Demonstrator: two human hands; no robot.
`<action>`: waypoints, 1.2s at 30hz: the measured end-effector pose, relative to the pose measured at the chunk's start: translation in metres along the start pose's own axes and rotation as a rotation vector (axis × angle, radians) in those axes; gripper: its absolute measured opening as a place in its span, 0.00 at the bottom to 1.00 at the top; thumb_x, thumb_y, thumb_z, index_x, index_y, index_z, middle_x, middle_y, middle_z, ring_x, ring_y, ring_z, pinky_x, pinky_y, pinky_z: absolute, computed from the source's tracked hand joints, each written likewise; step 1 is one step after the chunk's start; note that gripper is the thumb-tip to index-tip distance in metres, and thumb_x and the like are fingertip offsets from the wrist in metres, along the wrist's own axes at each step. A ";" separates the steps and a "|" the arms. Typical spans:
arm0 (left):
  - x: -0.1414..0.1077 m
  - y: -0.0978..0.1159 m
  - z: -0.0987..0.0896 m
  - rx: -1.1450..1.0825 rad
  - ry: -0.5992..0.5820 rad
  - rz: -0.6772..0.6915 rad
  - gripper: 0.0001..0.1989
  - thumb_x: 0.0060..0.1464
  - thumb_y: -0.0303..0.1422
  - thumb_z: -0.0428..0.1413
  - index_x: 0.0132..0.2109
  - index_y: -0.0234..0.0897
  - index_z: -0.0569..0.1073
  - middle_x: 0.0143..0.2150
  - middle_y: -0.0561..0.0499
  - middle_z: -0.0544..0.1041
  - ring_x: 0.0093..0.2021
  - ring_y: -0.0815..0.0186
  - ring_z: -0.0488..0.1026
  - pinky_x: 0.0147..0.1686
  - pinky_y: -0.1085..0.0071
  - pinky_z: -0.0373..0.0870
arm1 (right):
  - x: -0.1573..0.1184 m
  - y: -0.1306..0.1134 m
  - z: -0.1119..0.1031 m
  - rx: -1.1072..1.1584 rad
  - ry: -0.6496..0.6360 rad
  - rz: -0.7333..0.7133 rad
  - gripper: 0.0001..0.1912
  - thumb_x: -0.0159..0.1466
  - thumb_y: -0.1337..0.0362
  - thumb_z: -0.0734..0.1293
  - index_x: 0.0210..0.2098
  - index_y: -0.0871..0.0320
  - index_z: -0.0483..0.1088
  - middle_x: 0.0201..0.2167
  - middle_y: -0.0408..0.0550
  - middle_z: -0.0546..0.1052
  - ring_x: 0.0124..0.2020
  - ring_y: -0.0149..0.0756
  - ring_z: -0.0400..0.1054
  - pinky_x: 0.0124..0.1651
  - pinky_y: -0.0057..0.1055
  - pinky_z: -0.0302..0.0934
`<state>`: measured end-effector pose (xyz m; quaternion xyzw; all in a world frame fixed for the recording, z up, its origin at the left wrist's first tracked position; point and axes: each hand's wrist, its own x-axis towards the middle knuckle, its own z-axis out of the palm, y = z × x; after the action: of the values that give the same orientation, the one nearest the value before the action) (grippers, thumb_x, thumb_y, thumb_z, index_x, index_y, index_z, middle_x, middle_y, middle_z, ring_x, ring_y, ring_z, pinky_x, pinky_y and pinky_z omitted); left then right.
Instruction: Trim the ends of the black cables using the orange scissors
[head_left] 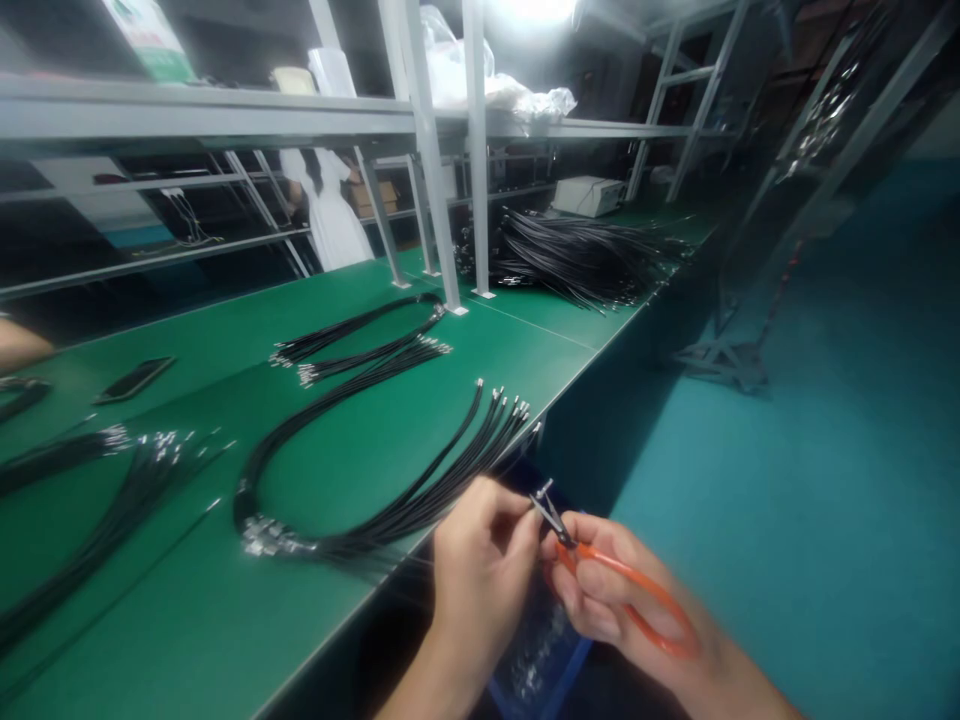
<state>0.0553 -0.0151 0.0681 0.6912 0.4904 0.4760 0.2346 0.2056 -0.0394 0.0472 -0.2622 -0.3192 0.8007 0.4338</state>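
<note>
Over the bench's front edge, my left hand is closed in a pinch on what looks like a black cable, mostly hidden by the fingers. A small silvery tip shows just past those fingertips, at the blades of a pair of scissors with orange handles. My right hand is closed around the handles, and the blades are slightly apart. Left of my hands, a curved bundle of black cables with metal ends lies on the green bench top.
A blue bin with small shiny bits sits below my hands. More cable bundles, a phone and a large cable pile lie on the bench. Shelf posts rise behind. A person in white stands beyond; another arm shows left.
</note>
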 end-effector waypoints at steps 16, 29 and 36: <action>-0.001 -0.005 0.002 -0.010 0.019 0.032 0.06 0.52 0.25 0.55 0.28 0.38 0.68 0.25 0.56 0.69 0.24 0.70 0.67 0.25 0.75 0.63 | -0.001 -0.007 0.007 -0.241 0.156 0.077 0.13 0.55 0.61 0.72 0.33 0.60 0.66 0.17 0.37 0.71 0.08 0.16 0.49 0.12 0.17 0.40; 0.008 -0.019 -0.007 -0.593 -0.220 -0.391 0.08 0.51 0.33 0.60 0.30 0.35 0.69 0.25 0.56 0.69 0.24 0.73 0.61 0.23 0.78 0.59 | -0.012 -0.015 -0.005 -0.199 0.164 -0.031 0.15 0.56 0.59 0.73 0.37 0.58 0.67 0.22 0.40 0.71 0.14 0.20 0.51 0.19 0.22 0.44; 0.012 -0.025 -0.007 -0.663 -0.312 -0.384 0.07 0.54 0.33 0.56 0.32 0.35 0.67 0.27 0.54 0.70 0.25 0.73 0.62 0.25 0.78 0.60 | -0.012 -0.014 0.001 -0.086 0.108 -0.056 0.14 0.55 0.60 0.73 0.39 0.58 0.70 0.24 0.43 0.69 0.20 0.22 0.52 0.23 0.22 0.46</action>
<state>0.0386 0.0048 0.0568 0.5381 0.3891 0.4452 0.6006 0.2178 -0.0441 0.0603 -0.3145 -0.3368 0.7585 0.4609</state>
